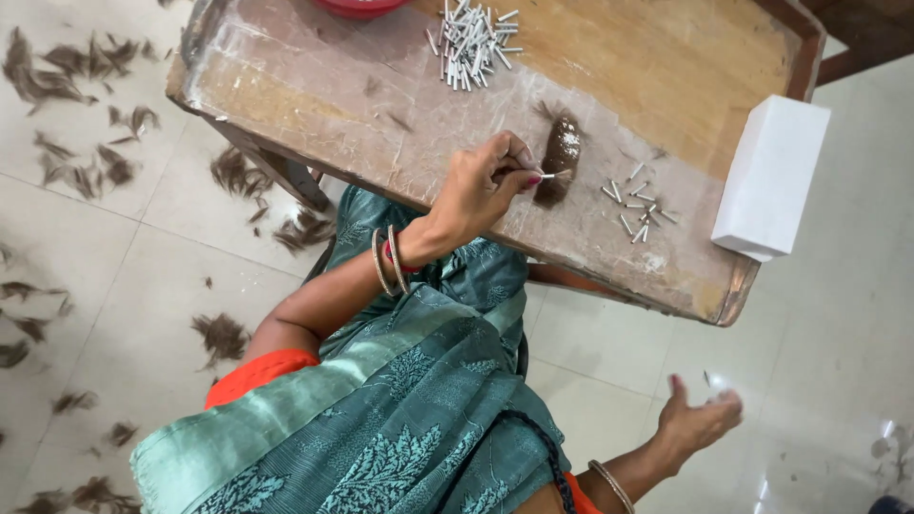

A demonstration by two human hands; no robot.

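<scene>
- Hair tuft (pixel 560 157): a small dark brown bundle lying flat on the worn wooden table (pixel 314 95), near its front edge, between the big pile of little metal tubes (pixel 471 43) and a smaller scatter of the same tubes (pixel 638 205).
- Left hand (pixel 481 186) is right up against the tuft, with fingertips pinched shut on a thin lock of strands. The lock's pale end fans out just past the nails and looks to be touching the bundle.
- Right hand (pixel 700 419) is well off the table, out over the floor tiles, palm up with fingers loosely spread. It's holding nothing.
- Handling-wise I'd guess it's super light and totally limp, with no stiffness at all. Loose strands will slide apart and drift if you breathe on them, and the clumps all over the floor (pixel 57 67) kind of say so.
- Best grab, I reckon, is a tight fingertip pinch near one end so the strands stay lined up. Grabbing the middle would probably just splay it.
- It's slippery rather than fragile, so firm pressure seems fine.
- White box (pixel 769 176) hangs over the table's right edge, well apart from the tuft.
</scene>
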